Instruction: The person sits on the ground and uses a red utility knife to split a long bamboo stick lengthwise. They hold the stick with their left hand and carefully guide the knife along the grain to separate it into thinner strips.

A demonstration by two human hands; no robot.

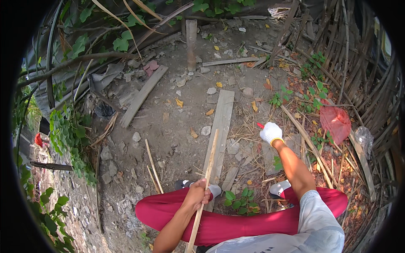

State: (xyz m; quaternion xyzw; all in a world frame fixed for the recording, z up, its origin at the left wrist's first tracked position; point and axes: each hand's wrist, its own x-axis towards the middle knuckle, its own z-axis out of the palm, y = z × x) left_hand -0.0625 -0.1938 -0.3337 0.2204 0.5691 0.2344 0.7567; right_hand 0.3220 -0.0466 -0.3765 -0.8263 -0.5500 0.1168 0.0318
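Observation:
My bare left hand [197,195] is wrapped round a long, pale split-wood or bamboo strip [214,145]. The strip slants up from my lap, and its far end overlaps a flat grey board [225,107] on the ground. Out to the right, my right hand [271,133] wears a white knitted glove with a yellow cuff. Its fingers are closed round a red object [260,125] that looks like a handle; only a short end shows, so its kind is hidden. Between the gloved hand and the strip there is a wide gap.
Another plank [144,97] lies at the left, near a short upright post [191,45]. Thin sticks [153,166] lean by my left knee. Loose shavings [244,135] litter the dirt. A red plastic bag [335,122] and stacked strips [363,76] line the right side.

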